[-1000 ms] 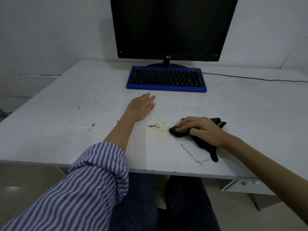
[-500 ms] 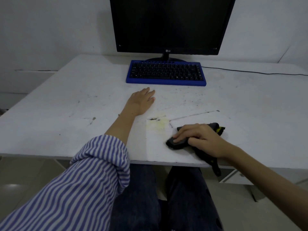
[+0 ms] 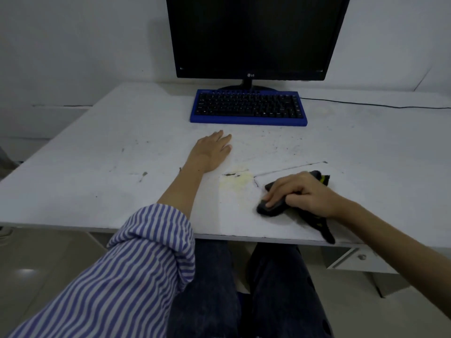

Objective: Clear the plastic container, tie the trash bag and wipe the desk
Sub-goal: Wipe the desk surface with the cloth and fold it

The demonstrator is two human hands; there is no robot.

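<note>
Both hands are on the white desk (image 3: pixel 97 142) short of the blue keyboard (image 3: pixel 248 107): the left hand (image 3: pixel 211 152) lies flat, fingers together, while the right hand (image 3: pixel 301 195) presses down a dark cloth (image 3: pixel 269 207), seemingly curled around it, nearer the front edge.

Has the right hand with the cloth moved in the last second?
Yes. The right hand and cloth slid from beside the yellow stain toward the desk's near edge.
</note>
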